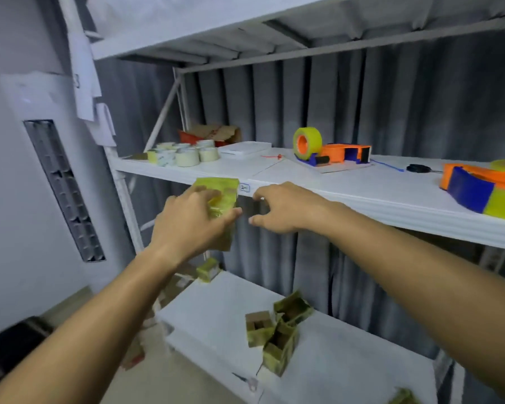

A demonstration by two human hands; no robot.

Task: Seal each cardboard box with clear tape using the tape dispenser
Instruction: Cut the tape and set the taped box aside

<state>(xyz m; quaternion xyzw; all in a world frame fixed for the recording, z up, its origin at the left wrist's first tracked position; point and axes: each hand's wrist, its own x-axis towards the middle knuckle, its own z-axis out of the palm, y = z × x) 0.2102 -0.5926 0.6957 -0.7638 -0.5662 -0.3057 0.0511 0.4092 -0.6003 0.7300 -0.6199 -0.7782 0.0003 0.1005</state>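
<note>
Both forearms reach forward and up toward the front edge of the middle shelf point(303, 176). The left hand point(187, 225) has its back to the camera, fingers curled over the top and thumb pressed along the right side of a small tape-wrapped cardboard box point(223, 199); its grip is closed round the box. The box stands on end just in front of the shelf edge, its long axis running up and down, its top level with the edge, its lower end hidden partly behind the hand. The right hand point(286, 208) hovers just right of the box, palm down, fingers loosely bent and thumb apart from them, a half-open grip with nothing in it and not touching the box. On the shelf, behind and right of the right hand, sits an orange and blue tape dispenser point(330, 153) with its roll at the left end. More taped boxes point(277, 330) lie on the lower shelf point(216, 310), below the hands.
</note>
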